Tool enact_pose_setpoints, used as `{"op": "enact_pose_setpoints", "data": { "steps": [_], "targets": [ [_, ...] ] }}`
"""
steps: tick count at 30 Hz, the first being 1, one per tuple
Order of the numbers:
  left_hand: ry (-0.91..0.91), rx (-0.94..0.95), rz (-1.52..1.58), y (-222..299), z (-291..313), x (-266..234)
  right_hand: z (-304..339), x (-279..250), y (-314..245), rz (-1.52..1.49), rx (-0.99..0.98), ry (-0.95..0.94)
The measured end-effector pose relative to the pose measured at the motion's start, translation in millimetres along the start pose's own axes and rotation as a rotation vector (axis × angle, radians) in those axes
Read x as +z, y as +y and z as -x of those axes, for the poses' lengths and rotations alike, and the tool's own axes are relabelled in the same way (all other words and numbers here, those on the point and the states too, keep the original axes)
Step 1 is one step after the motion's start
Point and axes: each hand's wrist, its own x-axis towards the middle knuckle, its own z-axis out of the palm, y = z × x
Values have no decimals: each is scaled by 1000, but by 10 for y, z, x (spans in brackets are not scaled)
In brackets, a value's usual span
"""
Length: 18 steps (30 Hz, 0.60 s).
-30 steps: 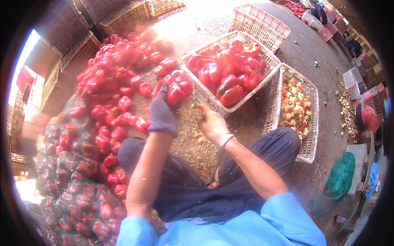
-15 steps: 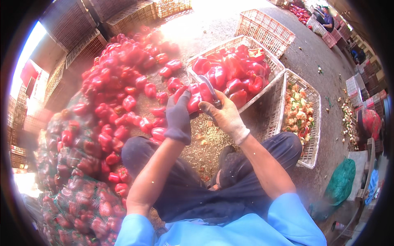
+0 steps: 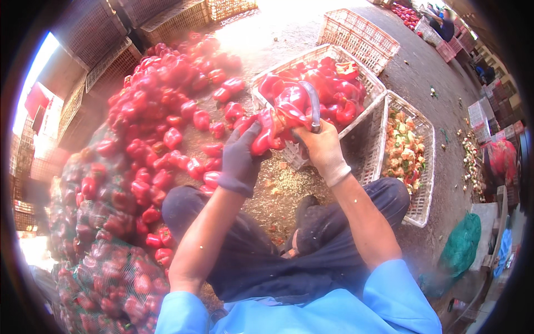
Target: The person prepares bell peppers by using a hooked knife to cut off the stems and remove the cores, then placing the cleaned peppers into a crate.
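Observation:
My left hand, in a dark glove, is closed around a red bell pepper that is split open, its pale inside partly showing. My right hand, in a pale, orange-stained glove, grips a knife with a curved blade whose tip arcs up and back to the left. The right fingers are at the pepper's right side; whether they also pinch part of it I cannot tell. Just beyond both hands, a white plastic crate holds many red peppers, some cut open.
A second crate with pale pepper cores stands to the right. A heap of whole red peppers spreads at the left, beside filled mesh sacks. Behind the near crate is another crate. A person sits far right.
My right hand has moved right, away from my left, and the blade now stands more upright. The pepper between my hands has come open.

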Motion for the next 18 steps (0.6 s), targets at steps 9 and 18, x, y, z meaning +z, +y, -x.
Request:
{"op": "enact_pose_setpoints", "data": {
  "steps": [9, 18],
  "targets": [
    [-401, -252, 509, 185, 43, -1, -45, -503, -645, -7, 84, -169],
    [-602, -477, 708, 451, 24, 124, -115, -998, -889, 30, 142, -143]
  ]
}}
